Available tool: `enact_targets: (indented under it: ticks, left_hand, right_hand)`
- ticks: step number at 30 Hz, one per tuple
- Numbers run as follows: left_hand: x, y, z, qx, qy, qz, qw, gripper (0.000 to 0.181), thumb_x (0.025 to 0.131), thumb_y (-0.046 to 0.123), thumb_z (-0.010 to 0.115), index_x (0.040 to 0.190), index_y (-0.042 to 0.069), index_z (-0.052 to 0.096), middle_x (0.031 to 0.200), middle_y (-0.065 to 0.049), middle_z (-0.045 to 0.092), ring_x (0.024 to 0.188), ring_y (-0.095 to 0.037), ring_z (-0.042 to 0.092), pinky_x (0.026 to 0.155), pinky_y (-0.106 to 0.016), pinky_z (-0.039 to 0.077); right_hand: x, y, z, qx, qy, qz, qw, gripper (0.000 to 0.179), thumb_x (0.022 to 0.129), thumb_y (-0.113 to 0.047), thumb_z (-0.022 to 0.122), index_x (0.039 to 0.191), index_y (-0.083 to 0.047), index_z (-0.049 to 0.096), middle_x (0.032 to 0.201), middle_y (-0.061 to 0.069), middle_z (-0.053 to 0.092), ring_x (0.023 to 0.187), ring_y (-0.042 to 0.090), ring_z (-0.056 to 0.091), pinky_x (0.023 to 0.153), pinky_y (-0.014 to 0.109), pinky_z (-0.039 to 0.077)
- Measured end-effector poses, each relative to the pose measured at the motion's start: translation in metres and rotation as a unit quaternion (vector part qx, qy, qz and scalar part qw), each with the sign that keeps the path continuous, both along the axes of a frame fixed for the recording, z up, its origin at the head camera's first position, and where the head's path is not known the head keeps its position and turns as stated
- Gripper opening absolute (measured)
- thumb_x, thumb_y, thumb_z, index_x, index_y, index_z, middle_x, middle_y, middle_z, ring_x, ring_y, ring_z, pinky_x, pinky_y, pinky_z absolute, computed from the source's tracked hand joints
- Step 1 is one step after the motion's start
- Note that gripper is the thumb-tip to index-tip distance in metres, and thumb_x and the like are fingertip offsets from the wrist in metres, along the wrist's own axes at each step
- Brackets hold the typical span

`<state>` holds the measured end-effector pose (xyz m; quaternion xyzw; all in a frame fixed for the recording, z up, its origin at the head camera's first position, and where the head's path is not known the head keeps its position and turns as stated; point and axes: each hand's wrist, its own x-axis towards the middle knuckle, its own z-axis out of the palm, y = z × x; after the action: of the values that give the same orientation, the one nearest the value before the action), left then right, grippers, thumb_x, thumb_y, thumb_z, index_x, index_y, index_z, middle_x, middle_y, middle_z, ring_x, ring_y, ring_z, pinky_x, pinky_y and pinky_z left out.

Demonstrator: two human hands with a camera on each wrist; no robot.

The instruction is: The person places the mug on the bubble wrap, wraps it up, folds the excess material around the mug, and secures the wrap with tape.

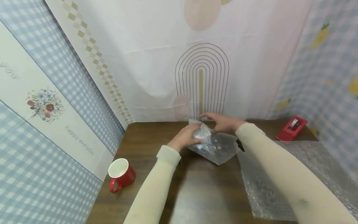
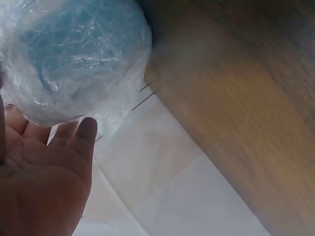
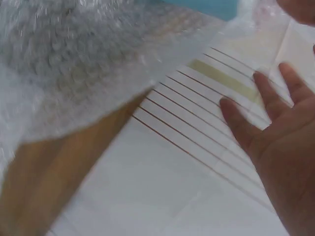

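Observation:
A rounded light-blue object, its kind blurred by the layers over it, is partly rolled in bubble wrap near the table's back edge. My left hand grips the wrapped bundle from the left, fingers at its far side and thumb at the near side. In the left wrist view that hand shows below the bundle. Just right of the bundle is my right hand, its fingers spread and extended. The right wrist view shows that hand apart from the loose sheet; whether its thumb touches the wrap, I cannot tell.
A red mug with a white inside stands at the table's left edge. On the right, a larger bubble wrap sheet lies under my right forearm. Behind it sits a red tape dispenser. A patterned cloth hangs along the back edge.

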<state>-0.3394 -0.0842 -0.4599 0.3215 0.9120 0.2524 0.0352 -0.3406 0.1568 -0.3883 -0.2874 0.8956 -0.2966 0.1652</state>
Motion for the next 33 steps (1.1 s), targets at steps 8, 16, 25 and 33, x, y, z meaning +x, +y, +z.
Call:
enact_targets:
  ticks: [8, 16, 25, 33]
  left_hand:
    - [-0.004, -0.002, 0.0, 0.014, -0.011, 0.022, 0.9996, 0.09, 0.099, 0.038, 0.091, 0.173, 0.012, 0.046, 0.179, -0.01, 0.051, 0.167, -0.034, 0.048, 0.141, -0.048, 0.038]
    - [0.002, 0.0, -0.005, 0.021, -0.015, 0.054, 0.9982, 0.094, 0.097, 0.04, 0.093, 0.173, 0.012, 0.047, 0.18, -0.01, 0.049, 0.166, -0.034, 0.049, 0.14, -0.047, 0.039]
    - [0.007, 0.001, 0.002, 0.045, -0.036, 0.057, 0.9967, 0.078, 0.11, 0.042, 0.074, 0.174, 0.012, 0.042, 0.176, -0.016, 0.053, 0.161, -0.039, 0.054, 0.137, -0.054, 0.043]
    - [0.011, -0.009, 0.018, -0.041, 0.019, 0.029, 0.9986, 0.041, 0.115, 0.028, 0.068, 0.154, 0.016, 0.066, 0.171, -0.011, 0.059, 0.154, -0.033, 0.06, 0.131, -0.058, 0.048]
  right_hand:
    - [-0.004, -0.003, -0.006, 0.073, 0.13, 0.015, 0.9887, 0.02, 0.109, -0.025, 0.071, 0.107, -0.008, 0.081, 0.106, 0.012, 0.078, 0.092, 0.026, 0.07, 0.088, 0.048, 0.062]
    - [0.007, -0.01, -0.019, 0.095, 0.199, -0.046, 0.9743, 0.03, 0.099, -0.035, 0.09, 0.106, -0.007, 0.083, 0.103, 0.009, 0.085, 0.092, 0.025, 0.078, 0.092, 0.05, 0.066]
    - [0.004, -0.021, -0.018, 0.135, 0.193, -0.086, 0.9681, 0.044, 0.093, -0.025, 0.094, 0.128, -0.003, 0.08, 0.129, 0.017, 0.084, 0.119, 0.038, 0.079, 0.106, 0.056, 0.065]
    - [-0.003, -0.015, -0.021, 0.091, 0.178, -0.062, 0.9779, 0.042, 0.087, -0.014, 0.097, 0.125, -0.006, 0.08, 0.128, 0.014, 0.084, 0.127, 0.04, 0.077, 0.114, 0.059, 0.062]
